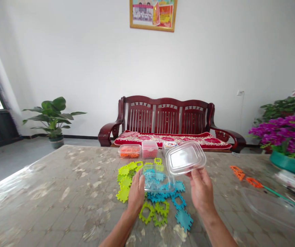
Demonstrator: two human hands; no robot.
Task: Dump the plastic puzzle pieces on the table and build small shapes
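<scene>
My left hand (136, 192) is closed around the left side of a clear plastic container (160, 187), which sits over the blue puzzle pieces and lets them show through. In my right hand (200, 187) is a clear plastic lid (185, 158), gripped by its lower edge and tilted up, apart from the container. Green puzzle pieces (123, 192) with toothed edges lie to the left of my left hand, and several more are below the container. Blue puzzle pieces (184, 219) are spread between my two hands. Whether any pieces are inside the container, I cannot tell.
Behind stand a box of orange pieces (130, 151), a box with pink contents (149, 150) and a third clear box (168, 145). Orange pieces (237, 172), a large clear container (273, 209) and a flower pot (291, 163) are at right. A wooden bench (168, 103) stands beyond the table.
</scene>
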